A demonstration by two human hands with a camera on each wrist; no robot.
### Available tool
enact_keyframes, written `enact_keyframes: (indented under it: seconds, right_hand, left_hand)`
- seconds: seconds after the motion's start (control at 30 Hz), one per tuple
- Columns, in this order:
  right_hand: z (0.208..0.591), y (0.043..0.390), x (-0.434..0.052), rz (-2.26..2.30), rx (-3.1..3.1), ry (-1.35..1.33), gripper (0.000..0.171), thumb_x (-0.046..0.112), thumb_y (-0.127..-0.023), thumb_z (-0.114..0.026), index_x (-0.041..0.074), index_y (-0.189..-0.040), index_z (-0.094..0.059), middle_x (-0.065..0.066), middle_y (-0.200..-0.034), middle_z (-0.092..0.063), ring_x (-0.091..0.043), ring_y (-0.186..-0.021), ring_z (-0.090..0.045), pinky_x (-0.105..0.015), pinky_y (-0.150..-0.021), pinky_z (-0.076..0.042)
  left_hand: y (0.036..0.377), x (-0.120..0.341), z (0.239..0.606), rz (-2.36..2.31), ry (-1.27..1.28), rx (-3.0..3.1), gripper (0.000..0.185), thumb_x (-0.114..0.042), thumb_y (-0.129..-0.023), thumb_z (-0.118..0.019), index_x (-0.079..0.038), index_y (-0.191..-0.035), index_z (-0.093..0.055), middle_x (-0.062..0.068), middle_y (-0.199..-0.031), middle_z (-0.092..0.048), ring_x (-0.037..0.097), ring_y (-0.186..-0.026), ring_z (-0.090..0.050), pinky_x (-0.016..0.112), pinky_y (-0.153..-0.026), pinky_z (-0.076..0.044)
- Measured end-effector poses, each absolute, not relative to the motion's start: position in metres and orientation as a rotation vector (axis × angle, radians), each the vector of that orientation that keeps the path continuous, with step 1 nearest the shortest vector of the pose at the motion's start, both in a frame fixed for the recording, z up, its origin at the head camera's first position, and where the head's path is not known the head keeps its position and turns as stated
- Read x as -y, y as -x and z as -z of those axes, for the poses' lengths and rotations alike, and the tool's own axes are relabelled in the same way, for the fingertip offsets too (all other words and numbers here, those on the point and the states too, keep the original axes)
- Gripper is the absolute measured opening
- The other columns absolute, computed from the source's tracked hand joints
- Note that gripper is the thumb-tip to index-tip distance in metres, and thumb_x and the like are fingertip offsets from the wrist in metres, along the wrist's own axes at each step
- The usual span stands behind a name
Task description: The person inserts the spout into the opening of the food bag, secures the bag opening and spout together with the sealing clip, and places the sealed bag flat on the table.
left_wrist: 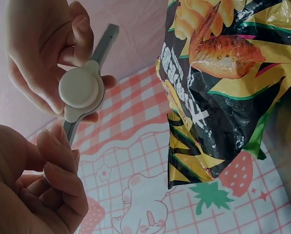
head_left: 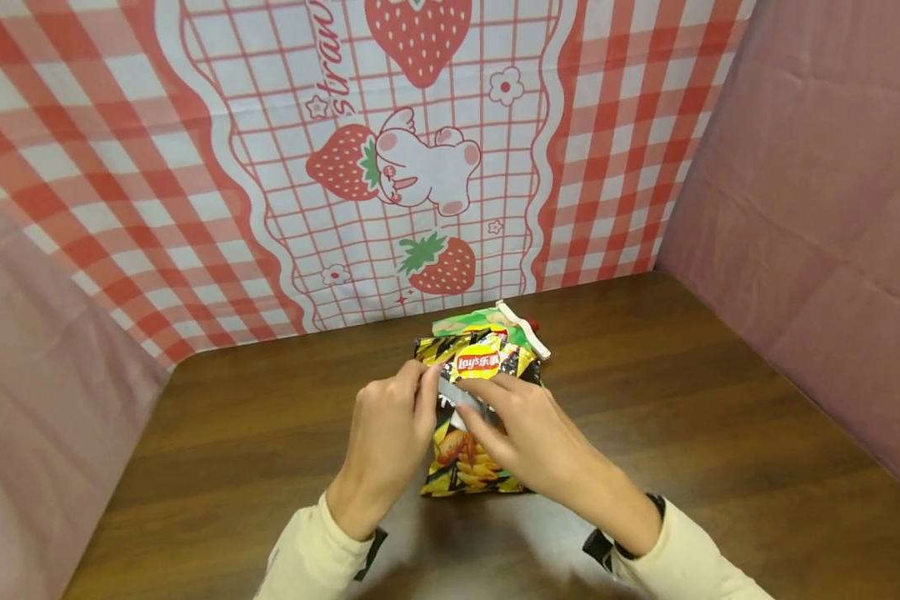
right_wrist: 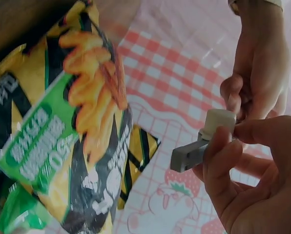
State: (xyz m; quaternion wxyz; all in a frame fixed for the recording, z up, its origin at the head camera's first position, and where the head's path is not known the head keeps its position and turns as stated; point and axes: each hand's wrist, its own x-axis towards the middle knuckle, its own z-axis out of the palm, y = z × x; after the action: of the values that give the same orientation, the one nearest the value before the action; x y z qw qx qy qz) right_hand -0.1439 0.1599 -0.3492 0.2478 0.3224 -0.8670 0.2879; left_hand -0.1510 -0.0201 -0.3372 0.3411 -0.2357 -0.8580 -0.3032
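Note:
A black and yellow Lay's chip bag [head_left: 480, 362] lies on the brown table [head_left: 682, 417], and both hands are over it. Between them is a grey and white bag clip [head_left: 453, 402] with a round white hinge [left_wrist: 79, 89]. My left hand [head_left: 422, 382] pinches one end of the clip [left_wrist: 67, 130]. My right hand [head_left: 474, 402] pinches the clip near the hinge [right_wrist: 218, 122]. In the right wrist view the grey bar [right_wrist: 187, 155] sticks out past my right hand's fingers [right_wrist: 218, 156]. The bag [left_wrist: 218, 87] hangs close beside the clip in both wrist views.
Behind the Lay's bag lies a green snack bag [head_left: 480, 321] with a white clip [head_left: 523, 331] across its top. A red checked strawberry cloth [head_left: 420, 167] closes the back. Pink cloth walls [head_left: 810, 208] stand on both sides.

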Motion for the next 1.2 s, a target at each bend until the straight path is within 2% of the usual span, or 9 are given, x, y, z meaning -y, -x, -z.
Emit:
enact_keyframes:
  seconds: [0.13,0.3,0.5,0.9,1.2]
  right_hand:
    - [0.351,0.144,-0.155,-0.878,2.355,-0.884,0.020,0.022,-0.094,-0.069,0.003,-0.103,-0.071,-0.002,-0.089,-0.071,-0.007,-0.074,-0.062,-0.024,-0.066,-0.053]
    - [0.350,0.146,-0.154,-0.862,2.338,-0.892,0.012,0.019,-0.094,-0.069,0.008,-0.089,-0.068,0.006,-0.072,-0.058,-0.002,-0.061,-0.050,-0.019,-0.056,-0.046]
    - [0.347,0.147,-0.160,-0.852,2.337,-0.919,0.014,0.019,-0.091,-0.073,0.012,-0.081,-0.066,0.009,-0.068,-0.053,-0.001,-0.056,-0.044,-0.017,-0.051,-0.040]
    - [0.345,0.149,-0.165,-0.867,2.259,-0.999,0.010,0.018,-0.092,-0.072,0.009,-0.087,-0.073,0.008,-0.071,-0.060,0.001,-0.057,-0.046,-0.015,-0.052,-0.041]
    - [0.342,0.149,-0.167,-0.846,2.256,-0.984,0.009,0.017,-0.091,-0.073,0.010,-0.086,-0.073,0.009,-0.069,-0.061,0.002,-0.057,-0.046,-0.017,-0.053,-0.042]
  left_hand:
    - [0.150,0.019,0.340,0.777,0.610,2.231,0.024,-0.014,-0.100,-0.061,-0.005,-0.078,-0.064,-0.005,-0.053,-0.049,0.007,-0.045,-0.042,0.023,-0.042,-0.033]
    - [0.149,0.019,0.340,0.763,0.616,2.231,0.025,-0.015,-0.099,-0.062,-0.009,-0.075,-0.063,-0.006,-0.052,-0.047,0.008,-0.044,-0.043,0.025,-0.042,-0.032]
    - [0.149,0.021,0.336,0.769,0.640,2.292,0.030,-0.016,-0.100,-0.061,-0.012,-0.070,-0.056,-0.008,-0.051,-0.037,0.007,-0.044,-0.036,0.024,-0.042,-0.026]
    - [0.152,0.024,0.331,0.997,0.682,2.390,0.037,-0.014,-0.104,-0.052,-0.013,-0.067,-0.048,-0.008,-0.056,-0.031,0.002,-0.047,-0.029,0.020,-0.043,-0.025]
    - [0.155,0.025,0.332,1.202,0.645,2.402,0.038,-0.013,-0.105,-0.050,-0.014,-0.066,-0.046,-0.007,-0.056,-0.036,0.003,-0.047,-0.031,0.022,-0.045,-0.028]
